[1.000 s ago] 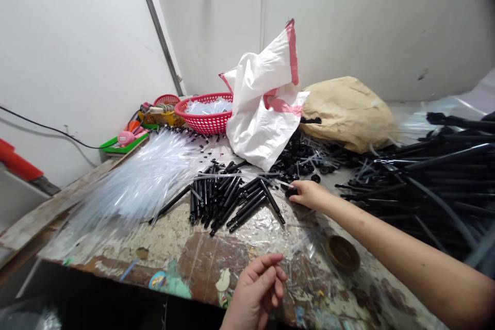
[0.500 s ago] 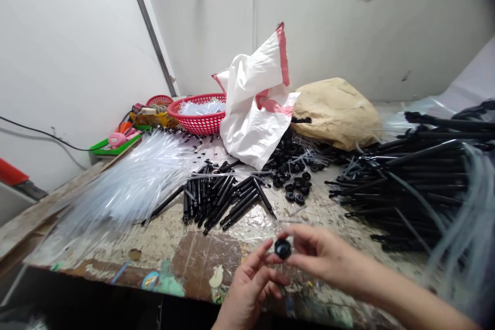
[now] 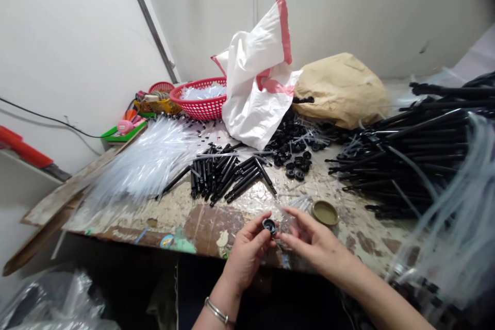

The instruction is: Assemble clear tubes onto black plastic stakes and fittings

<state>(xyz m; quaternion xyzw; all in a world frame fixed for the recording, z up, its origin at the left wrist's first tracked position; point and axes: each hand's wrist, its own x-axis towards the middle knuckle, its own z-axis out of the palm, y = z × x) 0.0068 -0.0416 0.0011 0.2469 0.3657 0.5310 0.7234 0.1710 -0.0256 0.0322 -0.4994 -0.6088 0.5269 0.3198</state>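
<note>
My left hand (image 3: 249, 247) is closed on a small round black plastic cap (image 3: 269, 225), its hollow side facing up. Close to its right edge is my right hand (image 3: 315, 234), with thumb and fingers spread apart and nothing clear between them. Beyond both hands lies a pile of short black tubes (image 3: 224, 175). Several similar black caps (image 3: 297, 167) are scattered to the right of that pile. Just past my right hand sits a small round dish (image 3: 325, 212), with a few thin clear strips (image 3: 299, 202) beside it.
Long clear plastic strips (image 3: 143, 160) cover the left of the worn table (image 3: 209, 221). Behind stand a red basket (image 3: 199, 108), a white sack (image 3: 257, 93) and a tan bag (image 3: 342, 90). Long black tubes (image 3: 417, 160) and clear hoses (image 3: 460, 216) crowd the right.
The black cap was between the fingers of both hands; now the left holds it and the right fingers have parted from it. The view has tipped down, revealing the round dish.
</note>
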